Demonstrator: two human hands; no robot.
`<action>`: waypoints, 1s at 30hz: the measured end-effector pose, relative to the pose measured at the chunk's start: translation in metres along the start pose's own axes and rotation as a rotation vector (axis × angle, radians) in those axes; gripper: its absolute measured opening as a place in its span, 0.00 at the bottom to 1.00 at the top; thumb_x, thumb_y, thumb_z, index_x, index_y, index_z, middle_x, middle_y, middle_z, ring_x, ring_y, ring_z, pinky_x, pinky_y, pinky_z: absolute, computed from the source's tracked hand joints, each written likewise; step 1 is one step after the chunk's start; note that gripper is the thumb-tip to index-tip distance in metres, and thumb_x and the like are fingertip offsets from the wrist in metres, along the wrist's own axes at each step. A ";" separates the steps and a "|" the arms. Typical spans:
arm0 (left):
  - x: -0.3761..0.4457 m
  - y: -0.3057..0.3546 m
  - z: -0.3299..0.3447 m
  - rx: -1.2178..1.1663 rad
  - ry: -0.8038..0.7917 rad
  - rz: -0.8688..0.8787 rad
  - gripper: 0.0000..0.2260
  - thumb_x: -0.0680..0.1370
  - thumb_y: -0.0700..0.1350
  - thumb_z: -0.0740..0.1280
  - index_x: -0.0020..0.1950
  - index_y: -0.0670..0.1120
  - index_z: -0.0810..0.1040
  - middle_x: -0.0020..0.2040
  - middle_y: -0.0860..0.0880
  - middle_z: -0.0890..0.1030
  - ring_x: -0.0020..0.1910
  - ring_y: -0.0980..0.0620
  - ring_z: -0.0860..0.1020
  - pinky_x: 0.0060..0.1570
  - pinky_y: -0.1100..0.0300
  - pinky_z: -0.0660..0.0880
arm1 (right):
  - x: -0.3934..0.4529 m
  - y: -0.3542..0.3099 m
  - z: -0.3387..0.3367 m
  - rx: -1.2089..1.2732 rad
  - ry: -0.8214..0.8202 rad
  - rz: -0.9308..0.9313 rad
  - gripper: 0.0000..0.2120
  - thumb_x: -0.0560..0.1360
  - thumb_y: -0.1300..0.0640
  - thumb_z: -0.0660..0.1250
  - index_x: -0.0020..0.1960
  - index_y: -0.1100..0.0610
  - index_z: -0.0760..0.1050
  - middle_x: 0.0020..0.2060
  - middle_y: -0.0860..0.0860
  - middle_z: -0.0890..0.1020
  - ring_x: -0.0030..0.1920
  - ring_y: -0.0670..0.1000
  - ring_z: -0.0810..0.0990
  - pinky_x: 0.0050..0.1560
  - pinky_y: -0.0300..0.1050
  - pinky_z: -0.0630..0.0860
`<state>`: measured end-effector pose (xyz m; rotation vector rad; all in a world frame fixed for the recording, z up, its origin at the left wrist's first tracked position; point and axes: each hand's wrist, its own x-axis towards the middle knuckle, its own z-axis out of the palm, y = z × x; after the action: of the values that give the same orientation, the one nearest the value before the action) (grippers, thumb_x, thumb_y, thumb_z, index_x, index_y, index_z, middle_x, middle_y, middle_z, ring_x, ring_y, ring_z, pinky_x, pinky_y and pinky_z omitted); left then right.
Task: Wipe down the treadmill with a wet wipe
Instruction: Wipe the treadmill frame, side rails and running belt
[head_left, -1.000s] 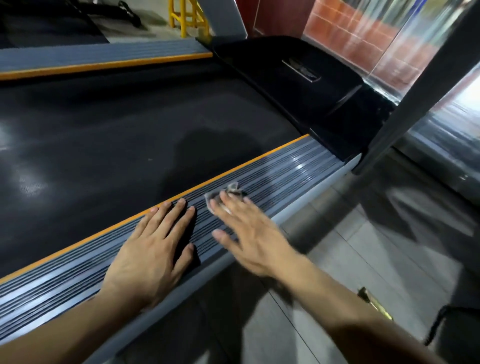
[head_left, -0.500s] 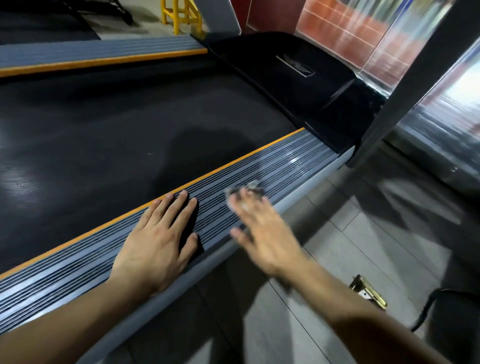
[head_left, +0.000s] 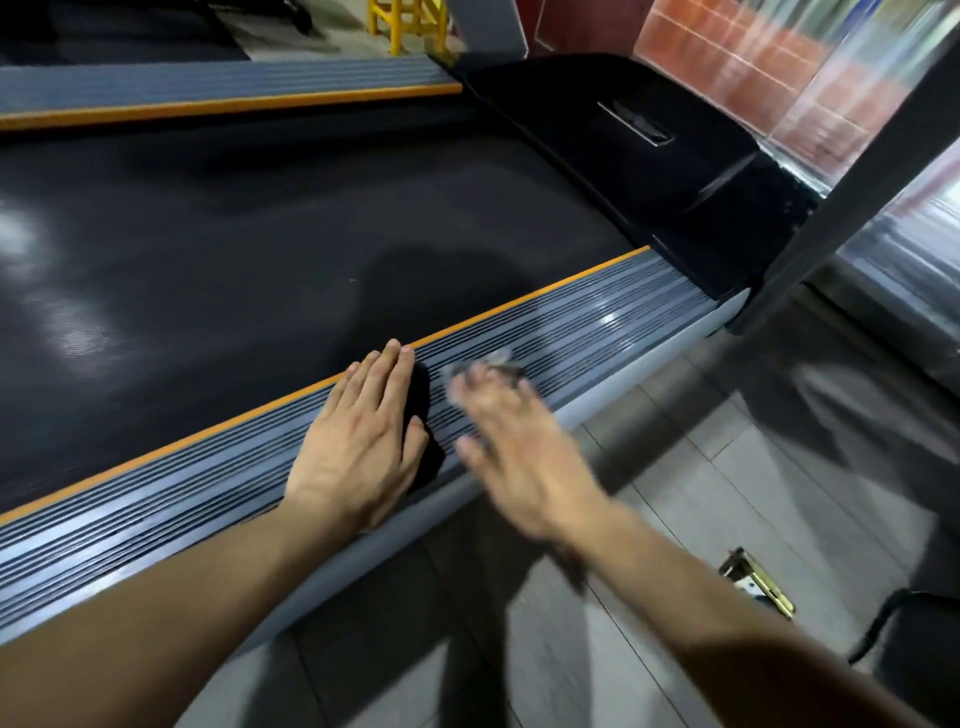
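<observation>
Grey wipe (head_left: 485, 366) farther up rail (head_left: 597, 332)

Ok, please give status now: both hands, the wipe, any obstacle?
Left hand flat on grey ribbed side rail. Right hand presses crumpled grey wet wipe onto rail, blurred. Nothing in the way ahead.

I see grey tiled floor (head_left: 779, 493) carrying the treadmill (head_left: 208, 260); a small brass metal piece (head_left: 758, 582) lies on tiles right of my right forearm.
</observation>
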<state>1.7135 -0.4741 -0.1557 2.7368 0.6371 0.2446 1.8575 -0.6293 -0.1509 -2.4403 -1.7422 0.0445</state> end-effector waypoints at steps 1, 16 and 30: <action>-0.001 0.000 -0.001 -0.006 0.017 -0.017 0.33 0.81 0.57 0.44 0.83 0.43 0.52 0.83 0.44 0.54 0.82 0.46 0.54 0.81 0.52 0.48 | 0.014 0.029 -0.005 -0.010 0.018 0.094 0.32 0.81 0.38 0.40 0.81 0.50 0.50 0.81 0.50 0.52 0.80 0.48 0.45 0.79 0.53 0.43; -0.133 -0.096 -0.046 0.164 0.025 -0.356 0.29 0.83 0.59 0.50 0.82 0.50 0.59 0.81 0.47 0.62 0.81 0.46 0.58 0.79 0.46 0.53 | 0.060 -0.062 0.017 0.113 -0.037 -0.242 0.33 0.82 0.36 0.41 0.82 0.53 0.47 0.81 0.51 0.50 0.80 0.49 0.45 0.79 0.54 0.44; -0.135 -0.097 -0.044 0.153 0.067 -0.353 0.29 0.82 0.59 0.46 0.82 0.48 0.59 0.81 0.45 0.62 0.81 0.44 0.56 0.80 0.46 0.50 | 0.046 -0.097 0.024 0.060 0.007 -0.142 0.37 0.79 0.36 0.45 0.79 0.60 0.59 0.78 0.59 0.62 0.78 0.58 0.57 0.77 0.61 0.54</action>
<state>1.5442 -0.4414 -0.1607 2.7024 1.1843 0.2101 1.7793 -0.5530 -0.1591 -2.2665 -1.8769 0.0715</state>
